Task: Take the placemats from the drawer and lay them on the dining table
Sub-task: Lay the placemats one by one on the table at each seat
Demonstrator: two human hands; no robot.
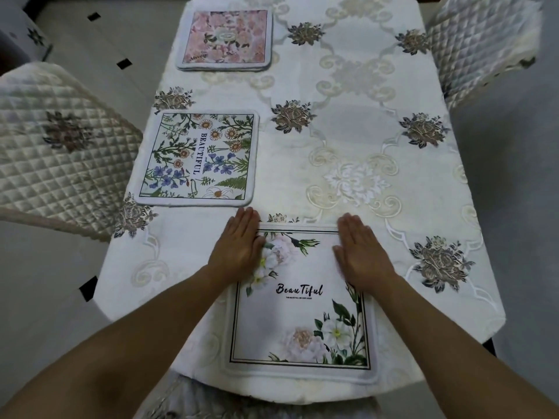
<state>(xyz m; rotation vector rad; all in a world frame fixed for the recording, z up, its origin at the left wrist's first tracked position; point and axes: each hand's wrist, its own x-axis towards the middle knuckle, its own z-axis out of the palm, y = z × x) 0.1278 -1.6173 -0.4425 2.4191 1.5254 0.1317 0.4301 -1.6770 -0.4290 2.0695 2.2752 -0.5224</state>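
Through the head view, I am pressing my left hand [239, 246] and right hand [360, 255], both flat and gripping nothing, on the far corners of the white square peony-printed placemat [302, 313]. I judge this is to smooth it square at the near end of the cream embroidered-cloth bench [363, 131]. I am counting three placemats: this one, the wildflower-printed placemat [199, 155] and the pink floral placemat [227, 37].

Left hand [239, 246] and right hand [361, 252]: both bare, with long, slim fingers. Left forearm [136, 322] and right forearm [447, 322]: bare along the whole visible length, broad near the camera and tapering to narrow wrists. Fingernails are too small to make out.
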